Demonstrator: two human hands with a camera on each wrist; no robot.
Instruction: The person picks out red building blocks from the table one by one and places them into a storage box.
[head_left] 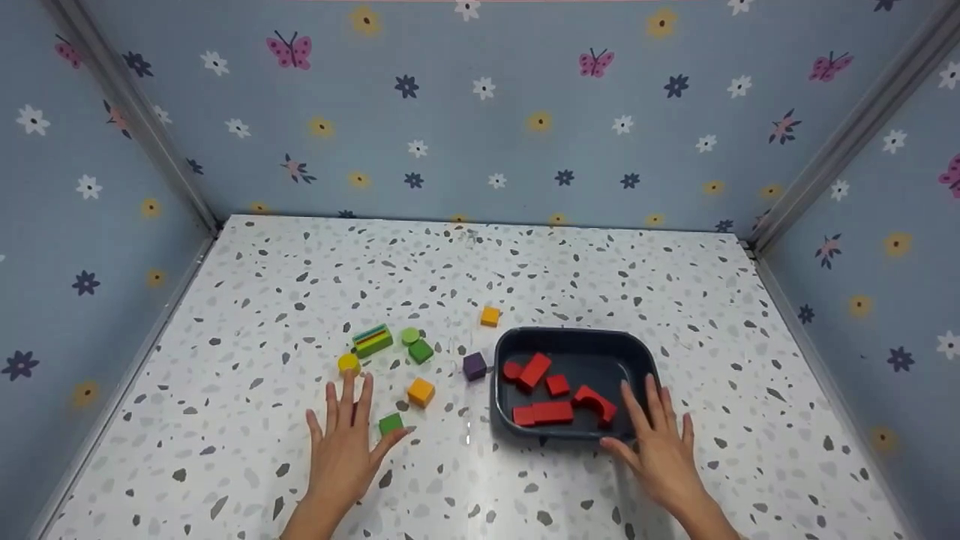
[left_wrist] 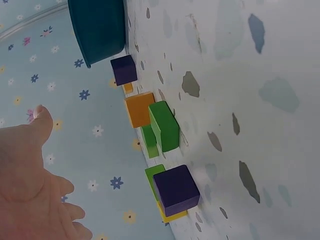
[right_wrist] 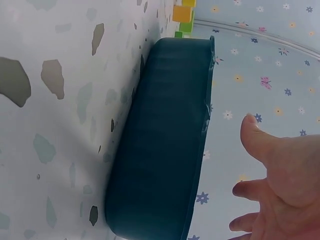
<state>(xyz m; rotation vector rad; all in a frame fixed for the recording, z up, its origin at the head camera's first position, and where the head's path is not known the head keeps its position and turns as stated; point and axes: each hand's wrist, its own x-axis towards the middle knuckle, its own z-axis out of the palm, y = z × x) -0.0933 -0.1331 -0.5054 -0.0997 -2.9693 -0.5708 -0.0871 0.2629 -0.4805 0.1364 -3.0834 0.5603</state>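
Observation:
My left hand (head_left: 339, 457) hovers above the table with its fingers spread, holding nothing. Beneath it sits a purple cube (left_wrist: 176, 192), mostly hidden by the fingers in the head view. A green block (head_left: 391, 424) lies beside the thumb, an orange cube (head_left: 421, 392) farther right, and a yellow round block (head_left: 348, 364) by the fingertips. Over the right front corner of a dark blue tray (head_left: 577, 433), my right hand (head_left: 661, 457) has its fingers extended; the right wrist view shows it apart from the rim. Inside lie several red blocks, among them an arch (head_left: 595, 405) and a bar (head_left: 553, 412).
Left of the tray stands another purple cube (head_left: 475, 366), with a small orange block (head_left: 490, 316) behind it. Farther left are striped stacked pieces (head_left: 373, 340), a light green round block (head_left: 410, 336) and a green cube (head_left: 421, 351). Patterned walls (head_left: 480, 150) enclose the speckled table (head_left: 375, 262).

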